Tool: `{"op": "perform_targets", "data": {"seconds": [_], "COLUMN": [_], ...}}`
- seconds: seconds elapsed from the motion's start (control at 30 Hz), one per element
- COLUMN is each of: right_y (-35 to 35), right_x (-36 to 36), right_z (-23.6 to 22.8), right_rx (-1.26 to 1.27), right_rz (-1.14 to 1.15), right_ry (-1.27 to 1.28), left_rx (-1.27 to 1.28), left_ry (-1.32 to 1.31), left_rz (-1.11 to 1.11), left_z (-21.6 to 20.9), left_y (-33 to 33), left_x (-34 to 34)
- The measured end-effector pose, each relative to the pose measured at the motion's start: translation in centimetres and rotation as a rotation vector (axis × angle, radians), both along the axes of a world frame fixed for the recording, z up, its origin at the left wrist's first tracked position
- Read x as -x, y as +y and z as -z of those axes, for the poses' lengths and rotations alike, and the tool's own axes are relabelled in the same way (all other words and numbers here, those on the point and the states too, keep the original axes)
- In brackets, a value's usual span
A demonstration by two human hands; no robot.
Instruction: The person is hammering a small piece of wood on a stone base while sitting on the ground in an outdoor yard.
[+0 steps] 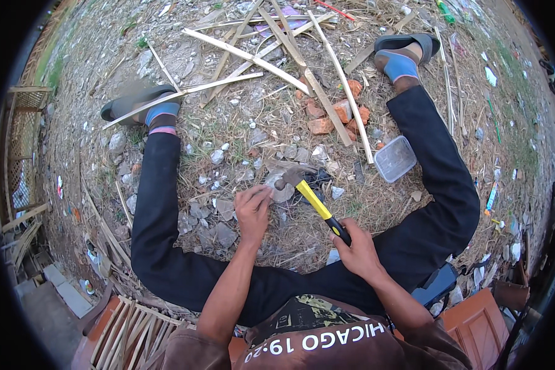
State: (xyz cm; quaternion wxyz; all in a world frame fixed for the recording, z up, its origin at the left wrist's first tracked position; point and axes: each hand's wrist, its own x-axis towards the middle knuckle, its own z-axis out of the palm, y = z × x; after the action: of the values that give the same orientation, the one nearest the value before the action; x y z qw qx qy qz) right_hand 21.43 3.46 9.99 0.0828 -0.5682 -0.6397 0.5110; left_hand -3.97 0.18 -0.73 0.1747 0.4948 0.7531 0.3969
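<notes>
A claw hammer (314, 201) with a yellow and black handle is gripped in my right hand (356, 246), its head tilted over a flat grey stone (283, 193) on the ground between my legs. My left hand (251, 211) is at the stone's left edge, thumb and fingers pressed together close to the hammer's striking face. Whatever those fingers pinch, if anything, is too small to make out. Something black and crumpled (318, 179) lies just beyond the hammer head.
Long thin wooden strips (253, 58) lie crossed between my feet, one over my left shoe. Broken orange bricks (343, 111) and a clear plastic container (395, 159) lie toward my right leg. A bundle of short sticks (129, 333) is at the lower left. Rubble and dry grass cover the ground.
</notes>
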Motion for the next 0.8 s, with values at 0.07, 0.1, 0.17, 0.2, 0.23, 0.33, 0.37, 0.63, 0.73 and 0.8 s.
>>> {"op": "perform_targets", "data": {"seconds": [0.07,0.1,0.17,0.2,0.23,0.33,0.37,0.63,0.73,0.8], "right_y": [0.1,0.3,0.4,0.5,0.5,1.0,0.9,0.4,0.0,0.2], "right_x": [0.2,0.2,0.3,0.2,0.1,0.4,0.3,0.1,0.1,0.2], "right_z": [0.0,0.0,0.0,0.1,0.2,-0.2,-0.1,1.0,1.2,0.8], "right_rx": [0.023,0.026,0.009,-0.012,-0.032,0.005,0.005,-0.036,-0.014,-0.01], "right_rz": [0.015,0.024,0.043,0.053,0.061,0.05,0.054,0.041,0.044,0.035], "right_ry": [-0.003,-0.002,0.012,0.025,0.038,-0.02,-0.018,0.016,0.021,-0.003], "left_rx": [0.007,0.003,-0.005,-0.013,-0.021,-0.035,-0.038,0.022,0.114,0.185], "left_ry": [-0.081,-0.087,-0.1,-0.072,-0.044,0.031,0.055,0.191,0.341,0.434], "left_rz": [-0.094,-0.09,-0.081,-0.048,-0.016,0.048,0.064,0.102,0.138,0.155], "left_z": [0.0,0.1,0.2,0.2,0.2,0.3,0.3,0.0,-1.2,-1.7], "left_y": [0.2,0.2,0.3,0.3,0.3,0.1,0.0,-0.6,-1.3,-1.8], "left_x": [0.3,0.5,0.8,0.8,0.8,0.7,0.6,0.2,-0.5,-1.2]}}
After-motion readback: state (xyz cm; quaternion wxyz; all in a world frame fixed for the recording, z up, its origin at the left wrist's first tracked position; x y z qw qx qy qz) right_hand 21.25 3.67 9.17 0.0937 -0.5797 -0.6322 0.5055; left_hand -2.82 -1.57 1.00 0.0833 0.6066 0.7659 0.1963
